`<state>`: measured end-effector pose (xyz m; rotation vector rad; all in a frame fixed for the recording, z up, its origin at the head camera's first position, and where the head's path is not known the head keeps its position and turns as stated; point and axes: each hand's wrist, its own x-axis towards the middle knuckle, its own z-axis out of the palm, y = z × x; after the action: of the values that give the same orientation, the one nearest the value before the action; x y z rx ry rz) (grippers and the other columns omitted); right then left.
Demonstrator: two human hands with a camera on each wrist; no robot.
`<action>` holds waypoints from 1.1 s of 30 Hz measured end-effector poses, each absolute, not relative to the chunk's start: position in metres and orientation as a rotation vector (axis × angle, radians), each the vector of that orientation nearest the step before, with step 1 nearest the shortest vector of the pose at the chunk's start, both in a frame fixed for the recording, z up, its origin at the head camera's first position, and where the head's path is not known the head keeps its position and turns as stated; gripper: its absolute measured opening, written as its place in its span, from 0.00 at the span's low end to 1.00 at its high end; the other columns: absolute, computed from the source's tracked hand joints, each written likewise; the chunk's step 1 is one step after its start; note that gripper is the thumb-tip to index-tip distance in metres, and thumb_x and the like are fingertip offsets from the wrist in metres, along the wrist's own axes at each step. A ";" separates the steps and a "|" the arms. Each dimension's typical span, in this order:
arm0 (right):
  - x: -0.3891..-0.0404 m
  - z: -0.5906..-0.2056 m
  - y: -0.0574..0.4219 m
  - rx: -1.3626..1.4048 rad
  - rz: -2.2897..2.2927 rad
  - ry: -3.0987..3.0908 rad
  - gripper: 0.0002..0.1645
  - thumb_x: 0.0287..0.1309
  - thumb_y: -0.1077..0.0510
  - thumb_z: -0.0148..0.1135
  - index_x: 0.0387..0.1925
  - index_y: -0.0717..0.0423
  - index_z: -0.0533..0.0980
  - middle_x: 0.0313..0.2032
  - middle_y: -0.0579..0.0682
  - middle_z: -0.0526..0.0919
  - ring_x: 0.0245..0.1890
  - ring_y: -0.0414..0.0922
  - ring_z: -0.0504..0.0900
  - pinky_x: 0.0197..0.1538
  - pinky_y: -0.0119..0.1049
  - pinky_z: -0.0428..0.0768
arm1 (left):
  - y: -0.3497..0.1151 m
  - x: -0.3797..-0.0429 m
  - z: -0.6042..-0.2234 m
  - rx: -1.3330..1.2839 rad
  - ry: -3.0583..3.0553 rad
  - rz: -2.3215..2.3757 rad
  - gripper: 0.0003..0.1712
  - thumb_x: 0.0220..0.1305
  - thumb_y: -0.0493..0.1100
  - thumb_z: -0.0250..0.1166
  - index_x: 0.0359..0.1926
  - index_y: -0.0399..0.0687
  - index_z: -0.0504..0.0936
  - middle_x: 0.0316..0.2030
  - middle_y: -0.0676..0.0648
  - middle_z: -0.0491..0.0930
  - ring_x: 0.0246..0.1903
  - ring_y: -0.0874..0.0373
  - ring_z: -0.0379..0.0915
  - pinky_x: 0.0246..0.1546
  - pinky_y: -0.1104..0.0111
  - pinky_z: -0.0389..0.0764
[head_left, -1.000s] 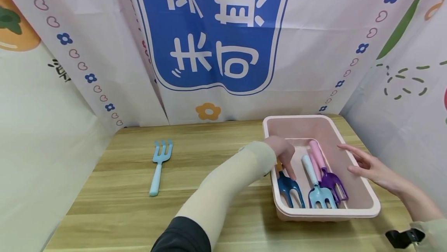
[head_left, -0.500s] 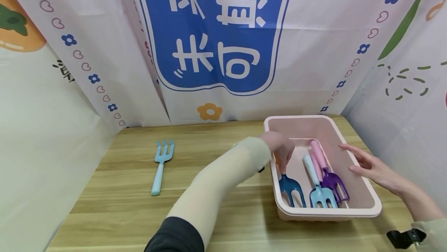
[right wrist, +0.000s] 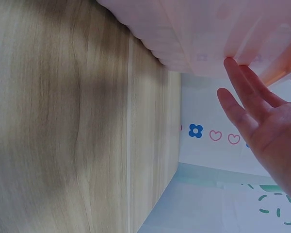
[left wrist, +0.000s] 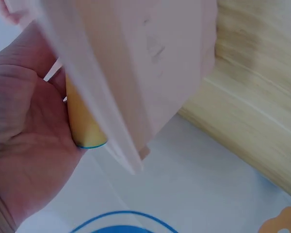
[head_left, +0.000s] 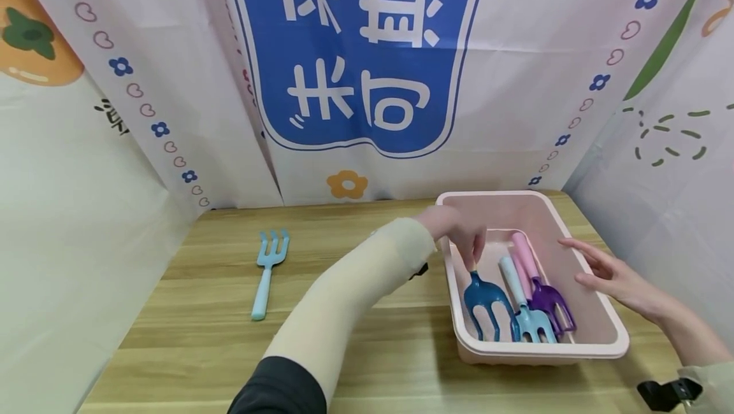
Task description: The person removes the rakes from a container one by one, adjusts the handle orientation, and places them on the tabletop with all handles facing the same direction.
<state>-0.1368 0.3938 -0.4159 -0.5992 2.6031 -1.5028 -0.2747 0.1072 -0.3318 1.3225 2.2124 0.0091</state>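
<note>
Garden fork (head_left: 482,292), dark-blue, pinched by handle (left wrist: 82,127) in my left grip (head_left: 460,229); right grip (head_left: 619,279), fingers apart, likely steadies pink bin (head_left: 539,350).

Left of the tub (head_left: 545,351), the table (head_left: 189,337) offers room around a lone rake (head_left: 266,274), but a sleeve (head_left: 350,299) cuts across. Inside the tub, the left hand (head_left: 459,229) and dark blue fork (head_left: 486,293) block its left side; a purple fork (head_left: 545,296) and pale blue fork (head_left: 529,318) crowd its middle. The right hand (head_left: 610,277) obstructs its right rim.
</note>
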 end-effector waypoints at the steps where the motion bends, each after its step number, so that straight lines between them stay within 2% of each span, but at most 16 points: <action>1: -0.137 -0.416 0.394 -0.599 -1.502 2.605 0.37 0.69 0.69 0.48 0.75 0.49 0.53 0.65 0.24 0.57 0.54 0.24 0.68 0.44 0.32 0.78 | 0.105 -0.277 -0.329 1.348 2.197 0.023 0.06 0.56 0.45 0.74 0.32 0.50 0.89 0.29 0.56 0.83 0.31 0.64 0.71 0.33 0.76 0.72; 4: -0.137 -0.416 0.394 -0.587 -1.490 2.618 0.36 0.69 0.69 0.49 0.74 0.51 0.53 0.62 0.21 0.58 0.54 0.25 0.69 0.43 0.32 0.78 | 0.099 -0.283 -0.322 1.398 2.160 0.106 0.07 0.57 0.44 0.73 0.36 0.46 0.89 0.30 0.52 0.82 0.31 0.63 0.71 0.33 0.75 0.73; 8: -0.136 -0.416 0.393 -0.555 -1.465 2.631 0.36 0.70 0.67 0.49 0.74 0.51 0.53 0.61 0.19 0.58 0.53 0.24 0.69 0.42 0.32 0.78 | 0.085 -0.290 -0.316 1.345 2.140 0.305 0.06 0.58 0.42 0.72 0.34 0.44 0.88 0.30 0.50 0.82 0.30 0.60 0.72 0.34 0.73 0.75; 13: -0.136 -0.417 0.392 -0.554 -1.460 2.632 0.36 0.70 0.67 0.48 0.74 0.51 0.53 0.61 0.19 0.57 0.53 0.23 0.68 0.42 0.31 0.78 | 0.064 -0.296 -0.311 1.376 2.110 0.512 0.05 0.59 0.41 0.72 0.33 0.44 0.88 0.28 0.51 0.82 0.29 0.59 0.71 0.31 0.73 0.74; 19: -0.137 -0.417 0.393 -0.567 -1.477 2.612 0.36 0.70 0.68 0.47 0.75 0.49 0.53 0.62 0.21 0.58 0.53 0.24 0.68 0.42 0.30 0.77 | 0.035 -0.298 -0.308 1.421 2.077 0.747 0.06 0.61 0.38 0.69 0.37 0.39 0.86 0.28 0.49 0.80 0.28 0.58 0.69 0.31 0.72 0.71; 27: -0.137 -0.420 0.394 -0.580 -1.473 2.621 0.37 0.69 0.69 0.47 0.75 0.48 0.52 0.63 0.23 0.58 0.54 0.23 0.67 0.43 0.29 0.77 | -0.008 -0.290 -0.315 1.321 2.174 0.955 0.14 0.63 0.39 0.68 0.49 0.40 0.85 0.30 0.49 0.81 0.31 0.57 0.72 0.33 0.72 0.75; 33: -0.137 -0.422 0.395 -0.591 -1.474 2.627 0.38 0.69 0.70 0.47 0.75 0.47 0.52 0.63 0.22 0.58 0.54 0.23 0.68 0.43 0.28 0.76 | -0.034 -0.271 -0.330 1.227 2.235 1.057 0.13 0.64 0.40 0.67 0.48 0.41 0.84 0.32 0.50 0.82 0.32 0.57 0.74 0.34 0.70 0.78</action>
<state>-0.1372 0.3947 -0.4216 -0.5909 2.6266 -1.4741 -0.2708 -0.0341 -0.3303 1.2265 2.2352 1.0566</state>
